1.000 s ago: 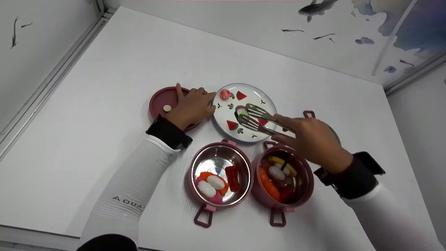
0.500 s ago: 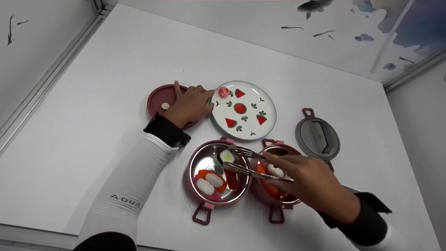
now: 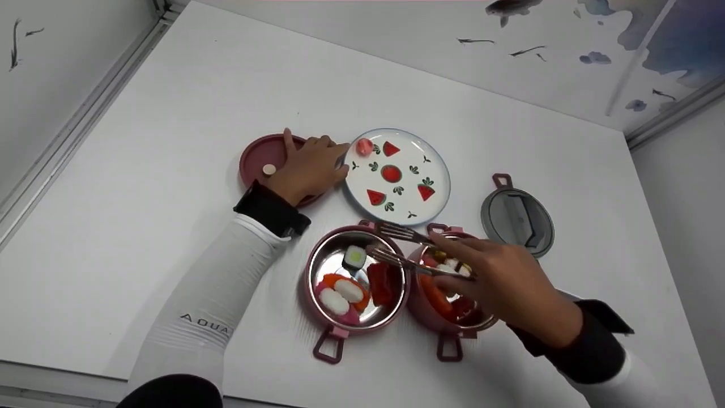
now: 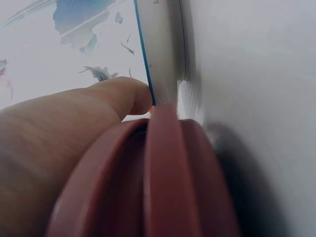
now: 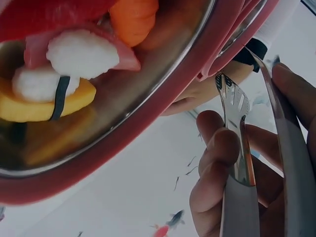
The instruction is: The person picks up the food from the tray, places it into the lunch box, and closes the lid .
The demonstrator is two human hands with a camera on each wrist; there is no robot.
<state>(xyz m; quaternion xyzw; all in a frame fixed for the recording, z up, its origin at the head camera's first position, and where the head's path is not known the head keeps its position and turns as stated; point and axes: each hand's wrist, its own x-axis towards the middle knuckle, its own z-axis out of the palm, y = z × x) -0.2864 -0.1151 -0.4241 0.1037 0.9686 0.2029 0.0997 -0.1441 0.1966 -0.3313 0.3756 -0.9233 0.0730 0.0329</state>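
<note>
My right hand (image 3: pixel 504 283) holds metal serving tongs (image 3: pixel 405 232), their slotted arms apart with nothing between them, over the right edge of the left pot (image 3: pixel 328 348). Inside that pot lie a small cucumber sushi roll (image 3: pixel 355 258), two pieces of sushi with white rice (image 3: pixel 340 297) and a dark red piece (image 3: pixel 384 283). My left hand (image 3: pixel 311 170) rests on a dark red round lid (image 3: pixel 257 156). Its fingertips reach the rim of a white plate (image 3: pixel 436 170) with printed watermelons, where a small pink-red round piece (image 3: pixel 364 147) sits.
Beside the left pot stands a second pot (image 5: pixel 148 111), holding rice sushi (image 5: pixel 84 54), a yellow piece with a black band (image 5: pixel 47 103) and an orange piece (image 5: pixel 133 22). A grey round lid (image 3: pixel 512 221) with a handle lies at right. Walls border the white table (image 3: pixel 170 113).
The tongs carried the cucumber roll from the plate down into the left pot, then let it go and moved slightly right. My left hand stayed on the lid.
</note>
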